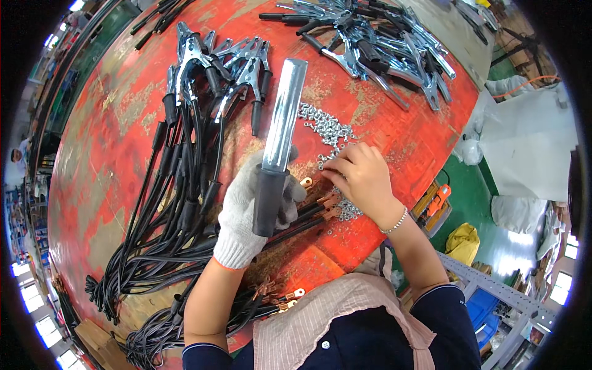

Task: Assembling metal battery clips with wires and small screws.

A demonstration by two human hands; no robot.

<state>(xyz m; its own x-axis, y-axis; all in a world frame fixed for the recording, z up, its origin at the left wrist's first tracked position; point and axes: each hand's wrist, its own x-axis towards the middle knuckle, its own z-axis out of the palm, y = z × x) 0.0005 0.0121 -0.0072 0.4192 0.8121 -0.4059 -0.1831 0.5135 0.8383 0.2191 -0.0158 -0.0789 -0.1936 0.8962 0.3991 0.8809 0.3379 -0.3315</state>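
In a white knit glove, my left hand (pixel 242 203) grips a spring clamp (pixel 288 114) by its black sleeve, its shiny metal end pointing away from me. A copper ring lug (pixel 306 182) on a black cable shows beside the gloved fingers. My bare right hand (pixel 361 176) has its fingertips drawn together over a loose pile of small bolts and nuts (pixel 327 126). Whatever they pinch is too small to make out. More small nuts (pixel 349 211) and copper cable ends (pixel 330 205) lie under and beside that wrist.
Clamps fitted to black cables (pixel 197 71) lie at the far left, their cables (pixel 142 259) bundled toward me. A heap of loose clamps (pixel 382 46) covers the far right of the red worn table (pixel 132 98). More lugged cables (pixel 290 302) lie near my apron. A grey metal rack (pixel 493 290) stands at right.
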